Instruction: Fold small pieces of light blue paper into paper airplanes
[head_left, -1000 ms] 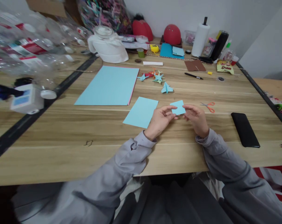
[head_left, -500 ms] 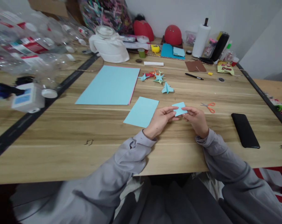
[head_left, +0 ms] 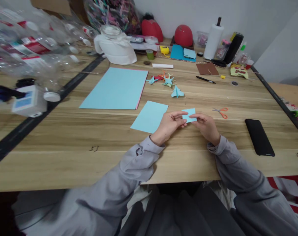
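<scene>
A small light-blue piece of paper (head_left: 189,116) is held up between my two hands above the table. My left hand (head_left: 169,126) pinches its left side between thumb and fingers. On the right side, my right hand (head_left: 206,126) grips it the same way. Left of my left hand lies a blue rectangular sheet (head_left: 149,116), its right edge close to that hand. Behind my hands sit a folded blue paper plane (head_left: 177,92) and a small group of folded paper shapes (head_left: 168,80). Orange-handled scissors (head_left: 221,112) rest to the right, partly spread.
A large blue sheet stack (head_left: 117,88) lies at the left. A black phone (head_left: 259,137) is at the right, with a black pen (head_left: 205,79) farther back. Plastic bottles (head_left: 35,46) crowd the far left; a paper towel roll (head_left: 213,42) stands at the back.
The small blue paper has tilted to lie more level between my hands. My right fingers have shifted slightly left over it.
</scene>
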The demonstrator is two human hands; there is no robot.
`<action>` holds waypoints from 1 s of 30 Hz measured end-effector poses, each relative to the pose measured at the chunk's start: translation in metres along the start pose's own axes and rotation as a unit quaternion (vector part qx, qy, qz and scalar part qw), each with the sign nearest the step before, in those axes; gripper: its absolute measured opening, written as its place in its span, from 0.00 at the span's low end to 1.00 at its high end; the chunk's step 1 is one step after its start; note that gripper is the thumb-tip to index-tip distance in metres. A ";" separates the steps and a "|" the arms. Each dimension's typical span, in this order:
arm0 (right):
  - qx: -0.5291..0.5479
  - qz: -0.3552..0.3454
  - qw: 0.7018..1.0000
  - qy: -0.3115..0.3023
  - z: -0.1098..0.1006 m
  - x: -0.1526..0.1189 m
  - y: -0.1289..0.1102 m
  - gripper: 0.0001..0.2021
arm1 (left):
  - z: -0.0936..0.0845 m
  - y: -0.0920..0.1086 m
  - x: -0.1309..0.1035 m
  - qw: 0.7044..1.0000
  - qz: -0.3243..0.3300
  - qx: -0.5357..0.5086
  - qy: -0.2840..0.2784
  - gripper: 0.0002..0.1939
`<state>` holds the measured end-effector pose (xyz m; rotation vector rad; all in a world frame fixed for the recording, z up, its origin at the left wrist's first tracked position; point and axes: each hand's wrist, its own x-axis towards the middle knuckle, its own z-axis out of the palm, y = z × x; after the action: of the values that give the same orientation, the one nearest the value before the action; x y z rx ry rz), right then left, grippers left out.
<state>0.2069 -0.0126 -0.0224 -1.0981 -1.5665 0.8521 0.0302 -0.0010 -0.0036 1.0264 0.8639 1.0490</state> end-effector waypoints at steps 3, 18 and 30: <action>-0.033 -0.011 0.999 0.008 -0.001 0.001 -0.002 0.04 | 0.001 -0.001 0.000 1.000 -0.003 -0.006 0.010 0.16; -0.013 -0.009 0.999 0.034 0.000 0.001 -0.012 0.06 | -0.001 0.001 0.002 0.998 -0.045 -0.050 0.015 0.10; 0.081 0.072 0.991 0.080 -0.001 0.001 -0.011 0.14 | 0.004 -0.003 -0.002 0.999 -0.024 -0.033 0.018 0.14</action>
<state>0.2050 -0.0157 -0.0116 -1.1408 -1.2751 0.9471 0.0345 -0.0045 -0.0051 0.9291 0.8727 1.0513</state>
